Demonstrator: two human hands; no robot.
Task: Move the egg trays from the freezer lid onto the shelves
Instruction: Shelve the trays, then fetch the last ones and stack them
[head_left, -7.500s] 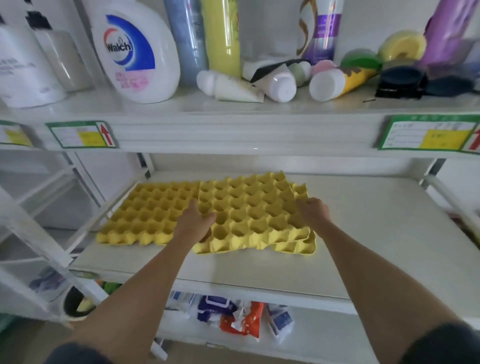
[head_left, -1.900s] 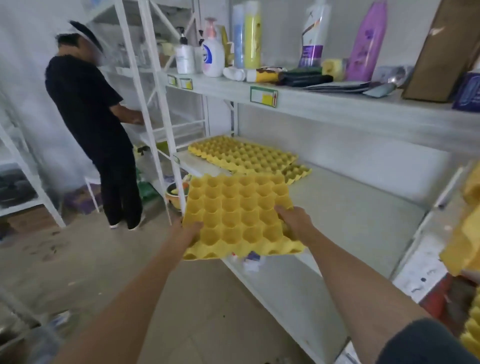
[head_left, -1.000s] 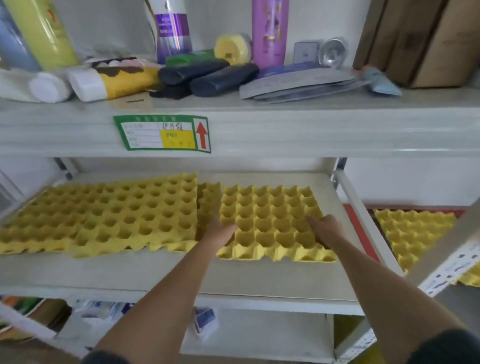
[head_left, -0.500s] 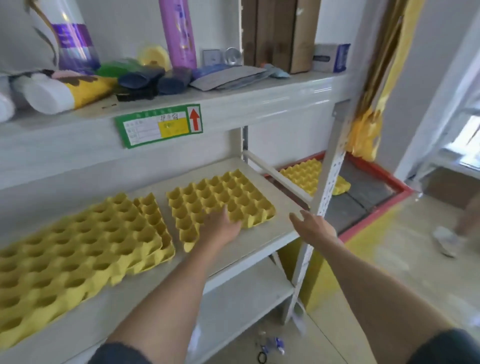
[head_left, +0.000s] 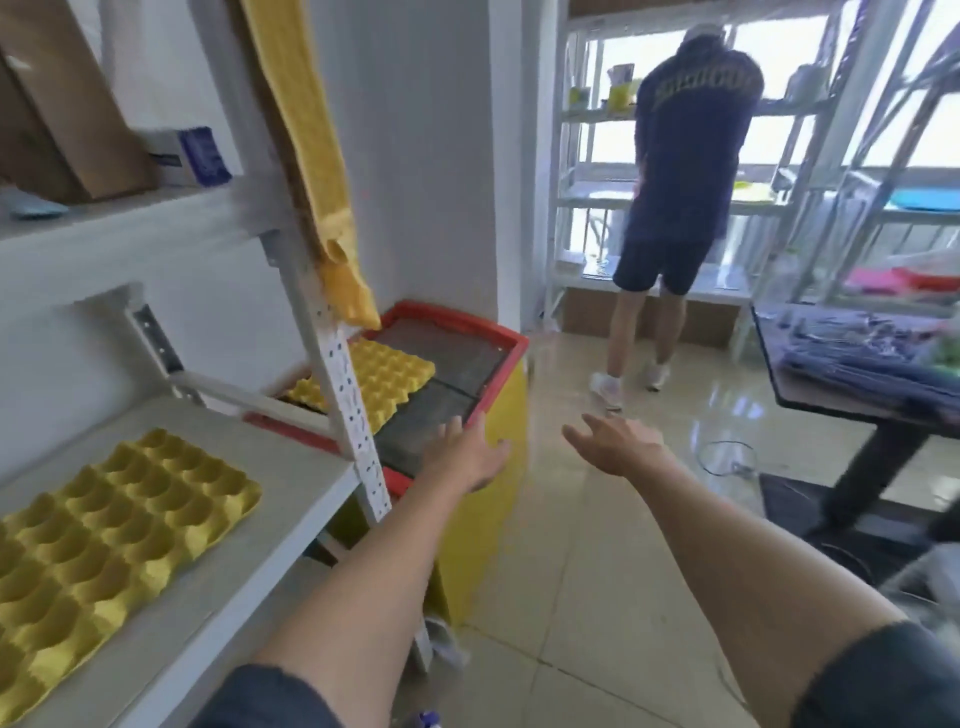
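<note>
A yellow egg tray (head_left: 387, 376) lies on the grey freezer lid (head_left: 447, 358), which has a red rim and a yellow body. Another yellow egg tray (head_left: 104, 540) rests on the white shelf (head_left: 291, 467) at the lower left. More yellow trays (head_left: 322, 156) lean upright against the shelf post above the freezer. My left hand (head_left: 467, 457) is open, fingers spread, over the freezer's near corner and holds nothing. My right hand (head_left: 618, 441) is open in the air over the floor, right of the freezer.
A white perforated shelf post (head_left: 348, 405) stands between the shelf and the freezer. A person in dark clothes (head_left: 680, 171) stands at far shelving by the window. A dark table (head_left: 857, 395) with folded cloth is at the right. Tiled floor (head_left: 597, 571) lies between.
Both hands have let go of the tray set on the shelf and swung right toward the freezer. The view has turned right, bringing the freezer lid and the room into sight.
</note>
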